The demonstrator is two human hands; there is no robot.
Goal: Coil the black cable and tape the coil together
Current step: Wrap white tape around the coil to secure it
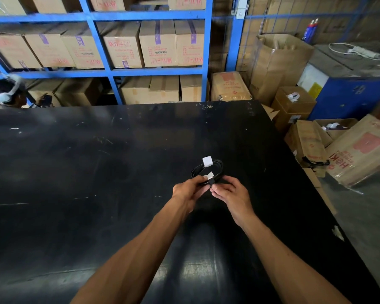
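A small coil of black cable (217, 166) is held just above the black table (97, 172), right of its middle. One white tape band (207, 161) wraps the coil's far side. A second white tape piece (209, 175) sits on the near side, by my fingertips. My left hand (188, 189) pinches the coil's near left part at that tape. My right hand (230, 194) pinches the near right part, thumb and fingers closed on the cable. The coil's near edge is hidden behind my fingers.
Blue shelving (110, 71) with cardboard boxes (157, 43) stands behind the table. More boxes (358, 150) are piled on the floor to the right, beside a blue cabinet (349, 93). Another person's head (6, 89) shows at the far left edge.
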